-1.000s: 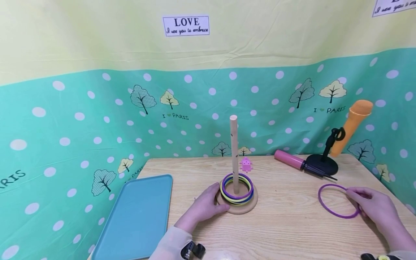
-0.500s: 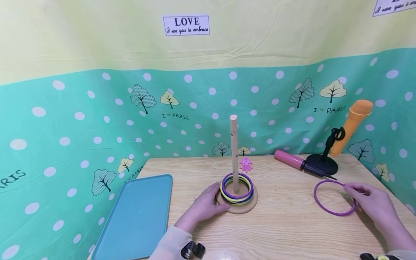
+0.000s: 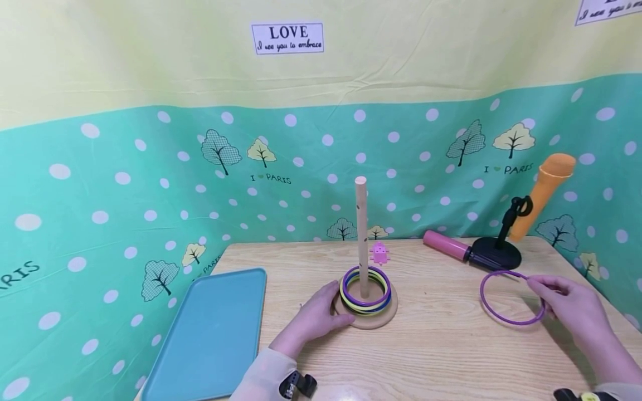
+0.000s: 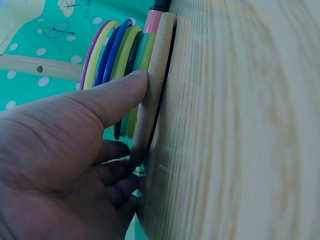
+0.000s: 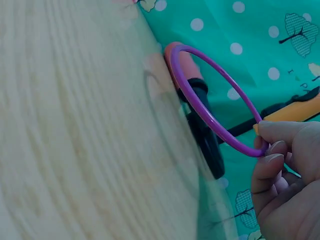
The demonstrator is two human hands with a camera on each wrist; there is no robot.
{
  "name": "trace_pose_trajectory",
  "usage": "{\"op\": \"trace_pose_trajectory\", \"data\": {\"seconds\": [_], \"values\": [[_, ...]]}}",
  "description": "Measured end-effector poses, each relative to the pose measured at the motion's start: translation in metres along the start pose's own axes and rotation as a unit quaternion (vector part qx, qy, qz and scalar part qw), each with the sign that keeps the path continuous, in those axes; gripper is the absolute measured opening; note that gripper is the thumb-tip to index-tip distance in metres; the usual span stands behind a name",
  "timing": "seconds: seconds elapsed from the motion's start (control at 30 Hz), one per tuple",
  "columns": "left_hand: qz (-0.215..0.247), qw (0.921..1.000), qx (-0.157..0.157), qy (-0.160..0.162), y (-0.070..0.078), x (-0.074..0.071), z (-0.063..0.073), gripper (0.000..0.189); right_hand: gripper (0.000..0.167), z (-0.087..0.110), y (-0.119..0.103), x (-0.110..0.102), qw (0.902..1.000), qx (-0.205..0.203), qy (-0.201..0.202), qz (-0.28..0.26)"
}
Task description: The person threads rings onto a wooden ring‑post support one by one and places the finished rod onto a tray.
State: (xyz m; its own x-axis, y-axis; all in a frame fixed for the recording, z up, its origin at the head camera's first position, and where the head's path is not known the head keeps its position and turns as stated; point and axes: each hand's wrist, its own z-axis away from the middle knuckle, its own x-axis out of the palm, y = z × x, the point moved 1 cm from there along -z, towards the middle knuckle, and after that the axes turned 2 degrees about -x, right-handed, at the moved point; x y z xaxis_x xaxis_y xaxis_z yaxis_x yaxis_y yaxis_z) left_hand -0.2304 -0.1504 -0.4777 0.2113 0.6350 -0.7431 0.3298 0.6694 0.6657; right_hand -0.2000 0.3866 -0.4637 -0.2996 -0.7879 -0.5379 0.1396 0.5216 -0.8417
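Note:
My left hand (image 3: 316, 317) holds the round wooden base (image 3: 371, 323) of a ring toss stand by its left rim, thumb on top. From the base rises a tall wooden peg (image 3: 362, 234). Around its foot lies a stack of thin rings (image 4: 107, 55) in purple, yellow, blue and green, the purple one on top. Over the table's right side, a separate purple ring (image 5: 216, 127) is pinched between thumb and fingers of my right hand (image 3: 574, 309). That ring is raised, its shadow falling on the wood in the right wrist view.
A blue tray (image 3: 210, 334) lies at the left edge. Behind the stand is a small pink toy piece (image 3: 380, 253). At the back right lie a pink pump-like cylinder (image 3: 446, 246) and a black stand (image 3: 496, 253) bearing an orange microphone (image 3: 536, 195). A patterned cloth hangs behind.
My right hand has moved the purple ring slightly left and away from me, so it now overlaps the pump's dark end. My left hand and the stand have stayed put.

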Motion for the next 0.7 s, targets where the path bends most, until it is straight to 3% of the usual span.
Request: {"op": "trace_pose_trajectory", "data": {"seconds": [0.07,0.27,0.7], "values": [[0.001,1.0000,0.001,0.000,0.000,0.000,0.000,0.093,0.035,0.000,-0.004,-0.001,0.9999,-0.004,-0.002,-0.011],[0.001,1.0000,-0.008,-0.005,0.000,0.000,0.000,0.095,0.041,0.002,-0.023,-0.003,0.9996,-0.016,-0.010,-0.021],[0.001,1.0000,-0.004,-0.002,0.001,0.000,0.001,0.095,0.030,0.010,-0.072,0.001,0.9967,-0.052,-0.037,-0.051]]}}
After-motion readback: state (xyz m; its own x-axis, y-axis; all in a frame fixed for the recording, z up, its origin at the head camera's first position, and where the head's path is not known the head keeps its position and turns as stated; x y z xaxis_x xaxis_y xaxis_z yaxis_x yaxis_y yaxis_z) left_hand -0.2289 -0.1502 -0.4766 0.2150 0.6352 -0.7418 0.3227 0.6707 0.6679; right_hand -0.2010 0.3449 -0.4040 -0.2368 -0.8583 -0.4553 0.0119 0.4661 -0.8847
